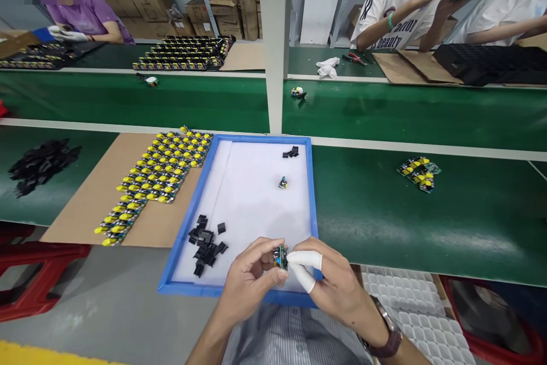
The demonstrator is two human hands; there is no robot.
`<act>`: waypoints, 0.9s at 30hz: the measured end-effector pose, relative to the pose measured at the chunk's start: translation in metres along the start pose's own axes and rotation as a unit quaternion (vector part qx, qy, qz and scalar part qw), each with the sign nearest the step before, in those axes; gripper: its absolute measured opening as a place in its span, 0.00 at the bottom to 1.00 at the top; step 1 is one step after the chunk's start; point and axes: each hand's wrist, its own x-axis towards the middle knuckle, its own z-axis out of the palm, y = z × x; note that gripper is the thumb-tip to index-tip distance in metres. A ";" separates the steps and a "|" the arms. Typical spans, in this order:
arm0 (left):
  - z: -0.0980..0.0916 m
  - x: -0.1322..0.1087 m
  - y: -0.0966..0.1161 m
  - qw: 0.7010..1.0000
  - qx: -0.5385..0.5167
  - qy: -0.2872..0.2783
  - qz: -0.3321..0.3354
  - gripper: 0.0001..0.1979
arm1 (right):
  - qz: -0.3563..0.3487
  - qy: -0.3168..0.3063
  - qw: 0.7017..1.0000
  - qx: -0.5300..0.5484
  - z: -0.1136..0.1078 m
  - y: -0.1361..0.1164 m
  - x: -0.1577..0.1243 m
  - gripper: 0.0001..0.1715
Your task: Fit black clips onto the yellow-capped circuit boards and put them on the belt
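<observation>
Over the near edge of a blue-rimmed white tray [314, 205], my left hand [250, 279] grips a small circuit board [280, 257] between thumb and fingers. My right hand [337, 279] wears white finger cots on two fingers, whose tips pinch together at the board's right side. Whether a small part sits between those tips is hidden. Black plastic pieces [207, 248] lie loosely piled in the tray's near left, with a few more black pieces [291, 152] at its far right. Another small circuit board [282, 183] rests alone in the tray.
Left of the tray, rows of yellow-topped circuit boards [158, 165] cover a cardboard sheet [85, 205]. A black heap [43, 165] lies farther left. Several boards [421, 173] sit on the green bench at right. White plastic trays [401, 291] stand below. People work across the conveyor [205, 100].
</observation>
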 end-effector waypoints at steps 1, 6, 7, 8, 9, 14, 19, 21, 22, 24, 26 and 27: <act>0.000 0.000 0.000 1.000 0.001 -0.003 -0.004 0.19 | 0.014 -0.002 1.000 0.003 0.000 0.000 0.001 0.22; 0.000 -0.001 0.000 1.000 -0.001 -0.017 -0.011 0.18 | 0.086 0.001 0.995 0.043 0.000 -0.002 0.003 0.16; 0.000 -0.001 -0.001 1.000 -0.002 -0.012 -0.015 0.18 | 0.083 0.003 0.996 0.038 0.001 -0.003 0.003 0.15; 0.000 0.000 -0.002 1.000 -0.006 -0.007 -0.019 0.18 | 0.073 0.005 0.997 0.028 0.002 -0.003 0.003 0.15; 0.000 0.000 -0.002 1.000 -0.011 -0.002 -0.022 0.18 | 0.059 0.008 0.998 0.018 0.003 -0.004 0.003 0.15; -0.002 0.002 -0.008 0.998 -0.047 -0.017 -0.030 0.18 | 0.071 -0.009 0.996 0.061 0.004 -0.001 0.008 0.15; -0.001 0.004 -0.007 0.998 -0.049 -0.014 -0.040 0.18 | 0.111 -0.005 0.992 0.062 0.004 0.002 0.011 0.15; 0.000 0.005 -0.006 0.997 -0.058 -0.005 -0.041 0.20 | 0.116 0.002 0.991 0.066 0.005 0.003 0.011 0.16; 0.000 0.005 -0.005 0.997 -0.068 -0.005 -0.041 0.20 | 0.118 0.009 0.990 0.076 0.006 0.004 0.011 0.17; -0.001 0.005 -0.005 0.995 -0.090 -0.011 -0.037 0.21 | 0.122 0.027 0.987 0.098 0.009 0.006 0.011 0.18; -0.002 0.004 -0.005 0.994 -0.099 -0.018 -0.032 0.21 | 0.122 0.044 0.985 0.112 0.011 0.008 0.010 0.17; -0.003 0.004 -0.005 0.995 -0.097 -0.016 -0.031 0.20 | 0.122 0.049 0.984 0.118 0.012 0.008 0.010 0.17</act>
